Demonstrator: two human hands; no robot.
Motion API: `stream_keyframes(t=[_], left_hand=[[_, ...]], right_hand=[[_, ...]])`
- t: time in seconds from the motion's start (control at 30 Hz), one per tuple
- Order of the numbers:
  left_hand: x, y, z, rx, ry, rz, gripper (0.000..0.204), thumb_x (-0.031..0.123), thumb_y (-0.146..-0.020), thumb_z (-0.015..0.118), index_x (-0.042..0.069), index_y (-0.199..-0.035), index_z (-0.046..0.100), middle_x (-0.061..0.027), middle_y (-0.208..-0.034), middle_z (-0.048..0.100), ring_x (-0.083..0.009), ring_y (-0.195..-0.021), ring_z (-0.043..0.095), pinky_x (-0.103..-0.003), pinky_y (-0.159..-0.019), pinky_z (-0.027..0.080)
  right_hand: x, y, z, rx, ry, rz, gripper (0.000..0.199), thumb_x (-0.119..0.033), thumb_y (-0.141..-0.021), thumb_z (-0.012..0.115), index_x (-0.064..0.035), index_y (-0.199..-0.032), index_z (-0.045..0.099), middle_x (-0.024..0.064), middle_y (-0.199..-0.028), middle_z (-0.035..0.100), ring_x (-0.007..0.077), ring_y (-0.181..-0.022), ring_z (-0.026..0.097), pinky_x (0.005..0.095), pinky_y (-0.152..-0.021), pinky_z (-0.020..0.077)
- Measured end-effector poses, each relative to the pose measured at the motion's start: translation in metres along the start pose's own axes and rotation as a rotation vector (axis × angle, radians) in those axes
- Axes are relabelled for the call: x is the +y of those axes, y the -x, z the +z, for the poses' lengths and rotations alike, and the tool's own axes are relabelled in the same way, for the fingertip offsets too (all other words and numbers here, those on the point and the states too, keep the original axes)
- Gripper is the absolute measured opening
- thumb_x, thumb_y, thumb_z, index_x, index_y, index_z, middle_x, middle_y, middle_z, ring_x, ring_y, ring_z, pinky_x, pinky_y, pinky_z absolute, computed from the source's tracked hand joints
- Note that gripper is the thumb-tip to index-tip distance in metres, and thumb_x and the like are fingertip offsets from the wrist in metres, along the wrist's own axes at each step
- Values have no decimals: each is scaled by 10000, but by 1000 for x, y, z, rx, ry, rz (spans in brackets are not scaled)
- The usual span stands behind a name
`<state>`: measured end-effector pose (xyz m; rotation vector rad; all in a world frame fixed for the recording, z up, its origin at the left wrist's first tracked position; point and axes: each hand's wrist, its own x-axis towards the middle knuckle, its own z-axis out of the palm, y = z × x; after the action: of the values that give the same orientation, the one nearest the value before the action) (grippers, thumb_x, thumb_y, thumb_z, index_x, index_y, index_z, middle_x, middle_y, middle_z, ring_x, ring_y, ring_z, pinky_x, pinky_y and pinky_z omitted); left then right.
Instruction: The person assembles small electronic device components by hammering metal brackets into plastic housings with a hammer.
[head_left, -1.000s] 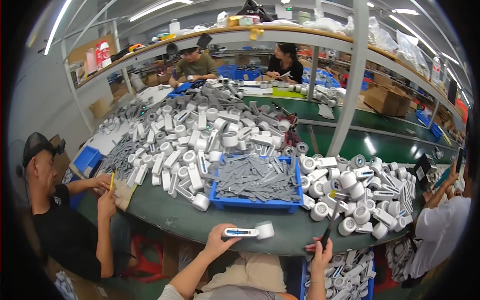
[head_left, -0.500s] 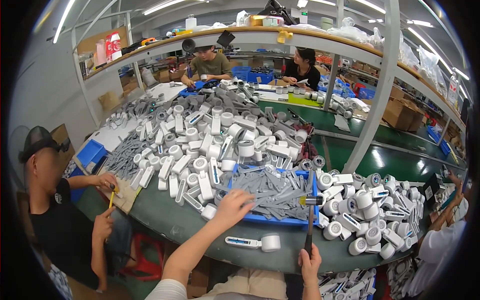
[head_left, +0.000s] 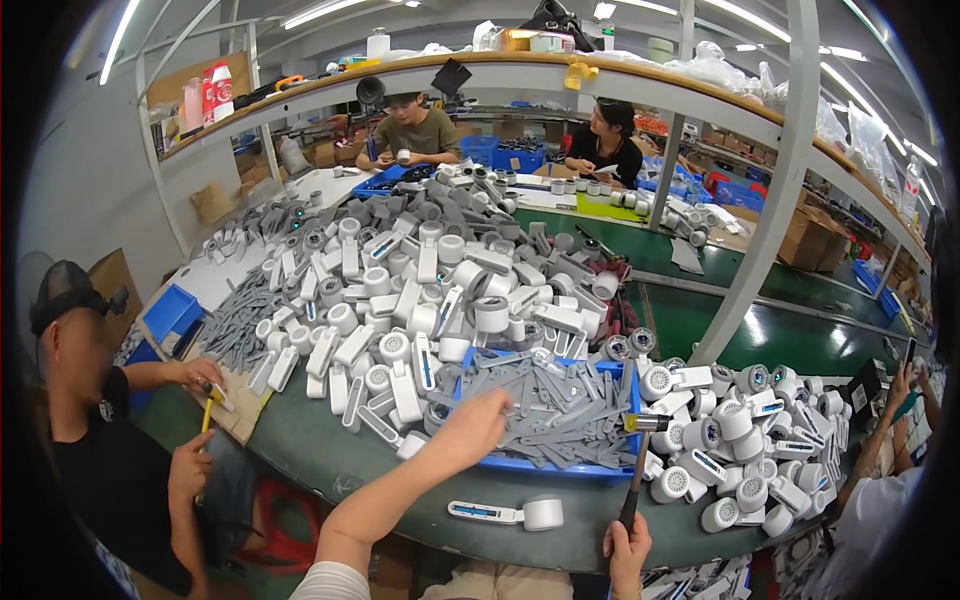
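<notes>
My left hand (head_left: pixel 478 428) reaches over the near left side of a blue bin (head_left: pixel 560 468) heaped with flat grey plastic strips (head_left: pixel 570 400). Its fingers are drawn together at the strips; what they pinch, if anything, is hidden. In my right hand (head_left: pixel 628 545) is the dark handle of a hammer (head_left: pixel 645 424), held upright by the bin's right edge, its head having a yellowish end. A white handheld fan (head_left: pixel 541 514) lies on the green tabletop in front of me, its handle pointing left with a blue strip showing in it.
White fans (head_left: pixel 400 290) are piled beyond and left of the bin, with another heap (head_left: pixel 735 435) on its right. At the left, a co-worker (head_left: pixel 110 420) holds a yellow hammer (head_left: pixel 207 412). Two people sit across the table. A metal post (head_left: pixel 755 240) rises at the right.
My left hand has moved slightly right and down into the strips, its fingers closing together. The hammer and my right hand have shifted a little right and lower in view.
</notes>
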<state>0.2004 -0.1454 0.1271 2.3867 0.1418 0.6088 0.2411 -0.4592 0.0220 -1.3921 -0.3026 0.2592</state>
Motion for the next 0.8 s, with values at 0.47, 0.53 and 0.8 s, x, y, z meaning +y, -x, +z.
stream_keyframes(t=[0.47, 0.53, 0.8], left_hand=[[-62, -68, -12, -109, -207, -163, 274, 287, -752, 670, 37, -864, 662, -163, -875, 598, -321, -857, 612, -406, -750, 489], [-70, -74, -5, -173, -242, -155, 277, 281, -716, 703, 46, -857, 664, -159, -879, 601, -322, -862, 612, -407, -754, 492], [-58, -78, 2, 1, -267, -181, 286, 254, -734, 712, 28, -892, 637, -140, -808, 647, -304, -771, 637, -396, -693, 500]], right_hand=[[-19, -1, 7, -23, 10, 87, 126, -88, -935, 535, -30, -1045, 550, -31, -647, 485, 42, -494, 411, 193, -440, 310], [-16, -2, 6, -31, 31, 78, 127, -82, -934, 533, -28, -1048, 549, -30, -648, 486, 42, -492, 409, 191, -439, 309], [-20, -1, 7, -15, 0, 78, 109, -71, -939, 519, -19, -1032, 544, -30, -643, 482, 38, -486, 400, 190, -432, 299]])
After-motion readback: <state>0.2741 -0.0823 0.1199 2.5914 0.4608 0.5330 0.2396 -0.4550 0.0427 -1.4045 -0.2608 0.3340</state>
